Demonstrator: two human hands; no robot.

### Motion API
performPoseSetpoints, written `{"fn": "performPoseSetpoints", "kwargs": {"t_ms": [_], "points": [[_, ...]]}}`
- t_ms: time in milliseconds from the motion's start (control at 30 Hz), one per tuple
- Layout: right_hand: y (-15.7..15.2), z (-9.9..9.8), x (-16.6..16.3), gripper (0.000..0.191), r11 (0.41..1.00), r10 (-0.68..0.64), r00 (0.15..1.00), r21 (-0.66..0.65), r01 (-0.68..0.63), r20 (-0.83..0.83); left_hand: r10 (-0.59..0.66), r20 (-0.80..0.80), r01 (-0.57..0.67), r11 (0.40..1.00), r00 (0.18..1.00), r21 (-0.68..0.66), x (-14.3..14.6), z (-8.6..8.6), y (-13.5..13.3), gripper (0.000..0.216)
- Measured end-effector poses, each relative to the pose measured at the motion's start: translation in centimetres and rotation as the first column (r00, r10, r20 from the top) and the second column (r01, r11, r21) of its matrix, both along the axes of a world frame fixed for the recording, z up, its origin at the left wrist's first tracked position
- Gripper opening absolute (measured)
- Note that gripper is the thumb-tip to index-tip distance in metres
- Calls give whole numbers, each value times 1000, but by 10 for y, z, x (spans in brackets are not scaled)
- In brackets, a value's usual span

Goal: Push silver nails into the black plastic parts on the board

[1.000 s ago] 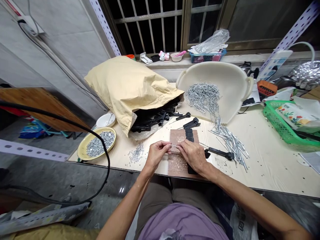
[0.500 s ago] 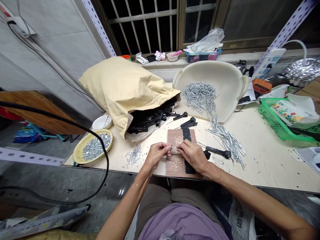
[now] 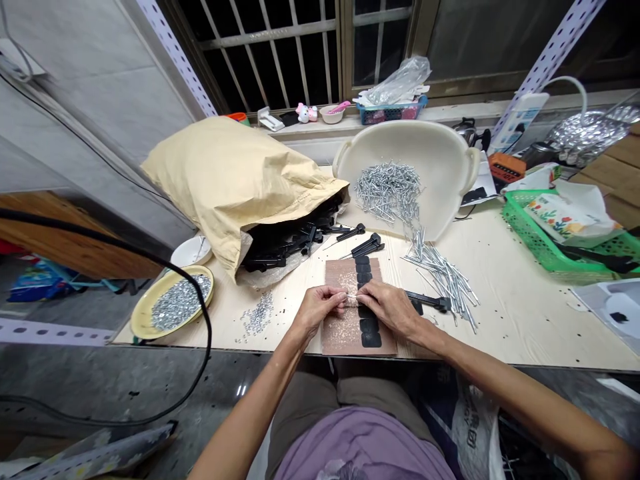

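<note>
At the near edge of the tabletop (image 3: 525,300), both hands meet over a brown board (image 3: 340,273) that carries a column of black pieces (image 3: 367,313). The left hand (image 3: 316,312) and the right hand (image 3: 393,308) each pinch one end of a thin metal pin (image 3: 351,297) between thumb and fingertips, the other fingers curled in; the pin lies level between them, just above the board. Compared with a second ago the hands have drawn closer together, so that less of the pin shows between the fingertips, and the right hand has lifted off the black pieces, which now lie uncovered below it. This suggests that the pin work is at its fine stage, though what the fingertips do to the pin is too small to tell. Just right of the board lies a black handled part (image 3: 425,301), and beyond it a loose spill of long pins (image 3: 443,277) runs from a tipped white basin (image 3: 445,160) at the far edge. A tan sack (image 3: 225,173) spilling black parts sits at the far left, with a yellow plate (image 3: 143,313) of small silver bits at the left edge and a scatter of nuts (image 3: 256,315) beside the left hand.
</note>
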State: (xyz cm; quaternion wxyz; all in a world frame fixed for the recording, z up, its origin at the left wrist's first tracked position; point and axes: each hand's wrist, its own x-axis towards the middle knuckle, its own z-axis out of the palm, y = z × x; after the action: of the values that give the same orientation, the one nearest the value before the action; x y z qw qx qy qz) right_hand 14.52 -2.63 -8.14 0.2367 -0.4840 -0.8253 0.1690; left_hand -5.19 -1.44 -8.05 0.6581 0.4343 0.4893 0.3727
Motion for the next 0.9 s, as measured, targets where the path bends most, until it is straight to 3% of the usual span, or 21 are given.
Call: {"fn": "performPoseSetpoints", "kwargs": {"t_ms": [100, 200, 333, 433, 533, 667, 733, 833, 867, 900], "points": [[12, 0, 16, 24, 999, -18, 1000, 34, 17, 24, -39, -60, 41, 999, 997, 22, 6, -1, 2, 46], [32, -3, 35, 29, 992, -69, 993, 111, 59, 91, 32, -158, -16, 995, 987, 98, 9, -4, 2, 56], [66, -14, 50, 30, 976, -78, 978, 213, 37, 191, 138, -320, -45, 959, 937, 280, 10, -18, 1, 51], [74, -24, 53, 28, 964, -36, 974, 263, -24, 223, 214, -420, -18, 905, 882, 424, 10, -29, 0, 44], [53, -29, 52, 26, 941, 130, 962, 275, -196, 241, 268, -483, 4, 872, 834, 490, 11, -33, 0, 42], [30, -22, 47, 25, 815, 446, 836, 242, -527, 320, 291, -520, 12, 865, 803, 502, 14, -31, 0, 41], [40, -16, 47, 27, 854, 381, 875, 249, -457, 298, 296, -532, 14, 865, 793, 502, 15, -28, -1, 41], [57, -12, 45, 35, 939, 138, 964, 278, -200, 230, 313, -555, 23, 857, 771, 515, 16, -26, -2, 40], [57, -13, 44, 36, 940, 130, 966, 281, -192, 225, 319, -559, 25, 853, 766, 521, 16, -26, -2, 40], [54, -14, 43, 35, 926, 202, 954, 273, -260, 222, 324, -561, 25, 851, 762, 525, 16, -26, -2, 39]]}}
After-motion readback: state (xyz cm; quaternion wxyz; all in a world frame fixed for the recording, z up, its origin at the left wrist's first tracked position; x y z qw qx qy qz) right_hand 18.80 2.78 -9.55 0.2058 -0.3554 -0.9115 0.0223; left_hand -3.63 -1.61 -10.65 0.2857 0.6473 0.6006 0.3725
